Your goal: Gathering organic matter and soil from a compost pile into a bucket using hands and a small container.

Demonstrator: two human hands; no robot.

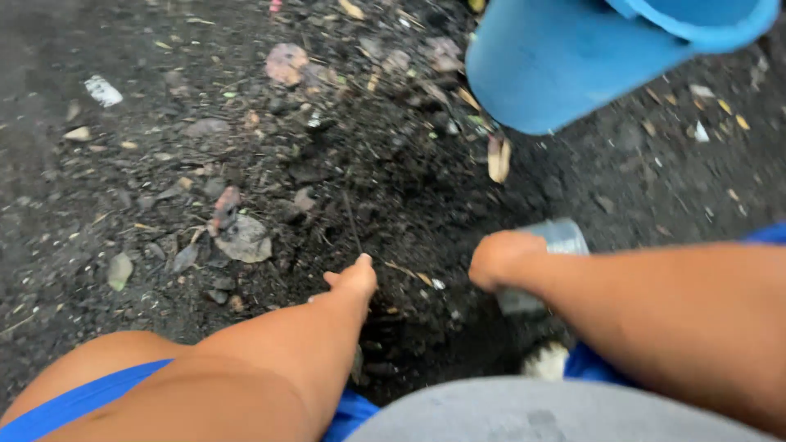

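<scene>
Gripping a clear plastic cup [557, 245] in a closed fist, the right hand [503, 260] hovers over dark, crumbly soil [409, 188]; its contents cannot be told. The left hand [354, 282] pinches a thin dark stem [352, 223] just left. A smooth blue bucket [557, 65] stands far right.

Clear, glossy plastic cup [561, 239] in the right hand [501, 259]; smooth matt blue plastic bucket [565, 61] beyond; rough, crumbly black soil [393, 196] under both hands.

Dark soil [409, 188] strewn with debris

A blue bucket [565, 57] fills the upper right — flat stones [246, 240], dry leaves [498, 158] and a white scrap [102, 90] lie scattered left.
</scene>
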